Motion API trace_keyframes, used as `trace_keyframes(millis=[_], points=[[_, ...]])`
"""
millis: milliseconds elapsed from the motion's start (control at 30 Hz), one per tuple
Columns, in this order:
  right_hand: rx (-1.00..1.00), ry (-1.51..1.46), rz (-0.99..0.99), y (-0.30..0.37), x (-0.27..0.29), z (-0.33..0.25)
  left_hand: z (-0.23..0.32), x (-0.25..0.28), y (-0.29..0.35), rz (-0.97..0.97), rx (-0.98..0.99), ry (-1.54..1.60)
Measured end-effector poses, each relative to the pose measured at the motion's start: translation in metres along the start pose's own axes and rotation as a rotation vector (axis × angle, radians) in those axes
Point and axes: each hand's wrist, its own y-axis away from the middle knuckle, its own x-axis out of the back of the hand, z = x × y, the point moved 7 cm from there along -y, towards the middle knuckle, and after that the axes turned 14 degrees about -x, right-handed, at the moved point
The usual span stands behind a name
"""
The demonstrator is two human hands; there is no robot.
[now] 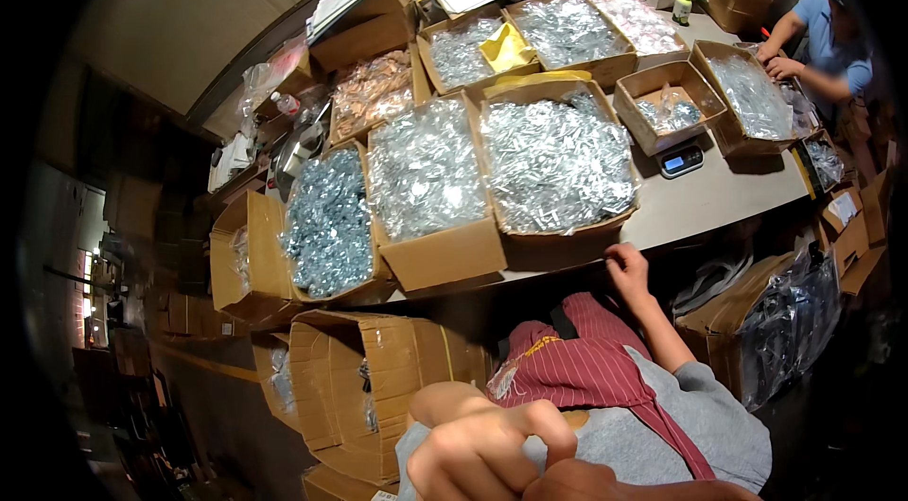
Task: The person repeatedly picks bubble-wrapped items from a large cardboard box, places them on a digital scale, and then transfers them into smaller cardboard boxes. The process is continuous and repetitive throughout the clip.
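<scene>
My left hand (482, 449) is raised very close to the camera, its fingers bent inward. Whatever they may hold is hidden. My right hand (627, 274) rests at the table's front edge with its fingers loosely curled and nothing visible in them. Just beyond it stands an open cardboard box of small shiny silvery pieces in clear packets (558, 160). To its left is a box of clear plastic packets (426, 170), then a box of bluish-silver packets (328, 222). A maroon striped apron (577, 369) covers my front.
A digital scale (681, 160) with a lit display sits beside a small carton (667, 108). More filled boxes line the table's back. At the far right, a person in a blue shirt (828, 37) works over a box. Below the table stand large cartons (345, 387) and a bag-lined box (785, 321).
</scene>
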Motion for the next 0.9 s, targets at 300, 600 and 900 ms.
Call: trace_keyframes(millis=[300,600,900], points=[[0.463,0.164,-0.638,0.045,-0.194,-0.162,0.134,-0.021,0.04,0.091,-0.055,-0.201],[0.953,0.309,-0.691,0.086,-0.344,-0.27,0.276,-0.051,0.084,0.181,-0.221,-0.629],[1.264,0.549,-0.965,0.075,-0.407,-0.218,0.419,0.057,0.173,0.86,-0.255,-1.227]])
